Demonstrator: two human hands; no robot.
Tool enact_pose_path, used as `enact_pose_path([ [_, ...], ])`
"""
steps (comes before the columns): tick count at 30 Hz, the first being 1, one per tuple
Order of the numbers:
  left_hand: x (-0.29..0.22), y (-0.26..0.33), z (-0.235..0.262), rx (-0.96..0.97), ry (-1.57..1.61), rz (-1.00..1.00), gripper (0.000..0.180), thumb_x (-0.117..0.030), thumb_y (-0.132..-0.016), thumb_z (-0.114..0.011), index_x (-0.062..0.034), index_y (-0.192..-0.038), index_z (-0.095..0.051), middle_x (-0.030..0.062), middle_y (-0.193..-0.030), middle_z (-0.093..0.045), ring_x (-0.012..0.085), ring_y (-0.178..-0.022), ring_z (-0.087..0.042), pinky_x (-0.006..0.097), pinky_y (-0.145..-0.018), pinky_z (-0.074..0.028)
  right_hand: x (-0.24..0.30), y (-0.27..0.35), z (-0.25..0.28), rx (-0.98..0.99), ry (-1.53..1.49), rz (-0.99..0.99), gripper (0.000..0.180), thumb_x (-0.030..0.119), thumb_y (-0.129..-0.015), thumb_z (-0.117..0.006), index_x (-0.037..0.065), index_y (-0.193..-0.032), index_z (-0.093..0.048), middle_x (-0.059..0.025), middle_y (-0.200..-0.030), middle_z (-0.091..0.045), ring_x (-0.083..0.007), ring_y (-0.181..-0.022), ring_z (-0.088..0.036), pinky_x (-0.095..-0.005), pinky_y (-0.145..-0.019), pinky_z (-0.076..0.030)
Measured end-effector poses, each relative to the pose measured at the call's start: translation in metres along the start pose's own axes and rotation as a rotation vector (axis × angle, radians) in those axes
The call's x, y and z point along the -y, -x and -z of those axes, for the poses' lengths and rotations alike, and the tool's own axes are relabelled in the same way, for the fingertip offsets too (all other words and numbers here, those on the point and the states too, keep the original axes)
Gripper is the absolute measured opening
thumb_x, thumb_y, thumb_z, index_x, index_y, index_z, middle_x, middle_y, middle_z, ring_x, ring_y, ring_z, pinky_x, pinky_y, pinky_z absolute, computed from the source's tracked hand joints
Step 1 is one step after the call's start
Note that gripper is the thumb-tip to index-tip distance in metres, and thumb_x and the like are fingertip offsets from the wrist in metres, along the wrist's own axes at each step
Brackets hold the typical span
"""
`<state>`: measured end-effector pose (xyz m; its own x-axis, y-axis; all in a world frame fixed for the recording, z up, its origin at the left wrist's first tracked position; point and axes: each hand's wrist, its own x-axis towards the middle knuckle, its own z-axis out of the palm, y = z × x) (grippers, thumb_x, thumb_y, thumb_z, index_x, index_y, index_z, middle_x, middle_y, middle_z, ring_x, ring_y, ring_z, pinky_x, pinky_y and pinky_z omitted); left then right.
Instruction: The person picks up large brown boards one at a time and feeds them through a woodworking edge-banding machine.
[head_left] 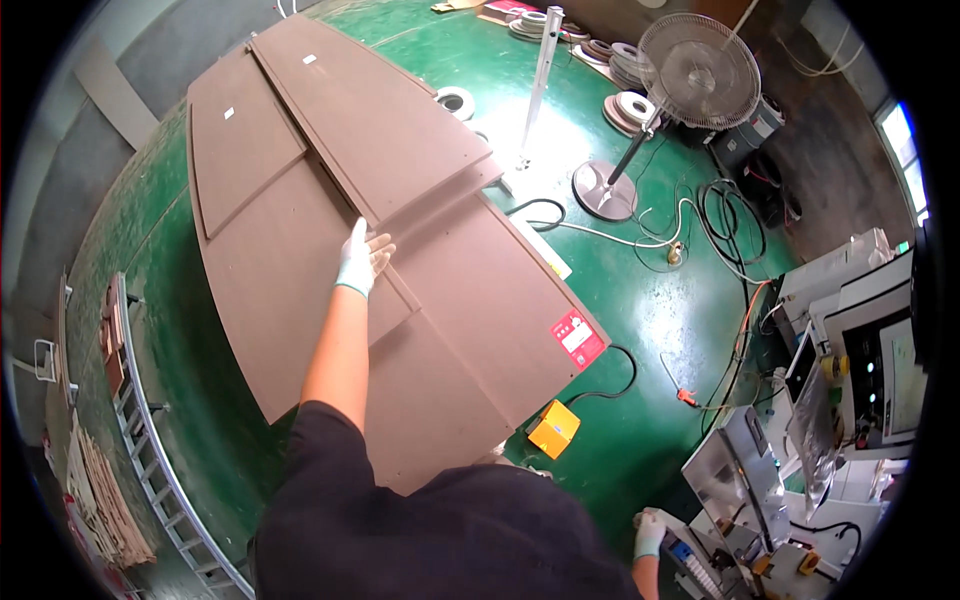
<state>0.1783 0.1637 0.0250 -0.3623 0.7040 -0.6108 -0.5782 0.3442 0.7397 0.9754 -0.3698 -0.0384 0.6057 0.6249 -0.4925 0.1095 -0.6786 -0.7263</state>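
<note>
Stacked brown panels (470,370) of different lengths lie before me. My left hand (362,258), in a white glove with bare fingertips, is over the stack beside the corner of a long upper panel (380,110). Its thumb and fingers are spread and grip nothing. A smaller brown panel (250,150) lies to the left of the long one, with a narrow gap between them. My right hand (650,533), gloved likewise, is low on the right at the edge of a grey machine (735,480). Its fingers look curled; what they hold, if anything, is hidden.
A standing fan (700,75) and rolls of edging tape (632,105) are at the far right. Cables (725,225) trail over the green floor. A yellow box (553,430) sits beside the stack. Along the left runs a metal roller track (160,470).
</note>
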Motion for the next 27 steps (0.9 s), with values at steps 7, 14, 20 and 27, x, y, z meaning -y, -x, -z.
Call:
enact_pose_path([
  [7,-0.033,-0.013,0.002,0.008,-0.129,0.012,0.057,-0.050,-0.104,-0.062,-0.0075,-0.140,-0.052,0.0189,-0.110,-0.074,0.0265,-0.074,-0.074,0.026,-0.047,-0.057,0.018,0.038,-0.104,0.235,0.391,0.066,0.022,0.014,-0.097,-0.062,-0.003,-0.090,-0.074,-0.0058,-0.083,-0.072,-0.0148,-0.079,-0.066,-0.0315,-0.076,-0.053],
  [14,0.018,-0.018,-0.021,0.058,-0.116,0.065,0.038,-0.049,-0.104,-0.063,-0.0118,-0.095,-0.061,-0.0024,-0.058,-0.056,0.0224,-0.056,-0.069,0.031,-0.042,-0.053,0.050,0.029,-0.137,0.234,0.473,0.069,0.029,0.026,-0.097,-0.064,0.000,-0.096,-0.077,-0.0121,-0.091,-0.076,-0.0229,-0.089,-0.071,-0.0358,-0.082,-0.055],
  [20,0.109,0.091,-0.031,0.156,-0.160,0.185,0.043,-0.046,-0.104,-0.064,-0.0037,-0.107,-0.059,0.0027,-0.068,-0.061,0.0251,-0.067,-0.070,0.035,-0.055,-0.056,0.122,0.009,-0.200,0.408,0.319,0.315,0.037,0.034,-0.102,-0.063,-0.001,-0.101,-0.075,-0.0097,-0.093,-0.076,-0.0195,-0.087,-0.071,-0.0348,-0.081,-0.056],
  [27,0.214,0.267,-0.004,0.584,-0.418,0.466,0.049,-0.047,-0.107,-0.059,0.0005,-0.117,-0.063,0.0141,-0.097,-0.070,0.0268,-0.088,-0.073,0.040,-0.077,-0.059,0.243,0.063,-0.296,0.865,-0.193,0.152,0.049,0.041,-0.104,-0.065,0.003,-0.136,-0.061,-0.0135,-0.124,-0.072,-0.0244,-0.109,-0.070,-0.0386,-0.098,-0.054],
])
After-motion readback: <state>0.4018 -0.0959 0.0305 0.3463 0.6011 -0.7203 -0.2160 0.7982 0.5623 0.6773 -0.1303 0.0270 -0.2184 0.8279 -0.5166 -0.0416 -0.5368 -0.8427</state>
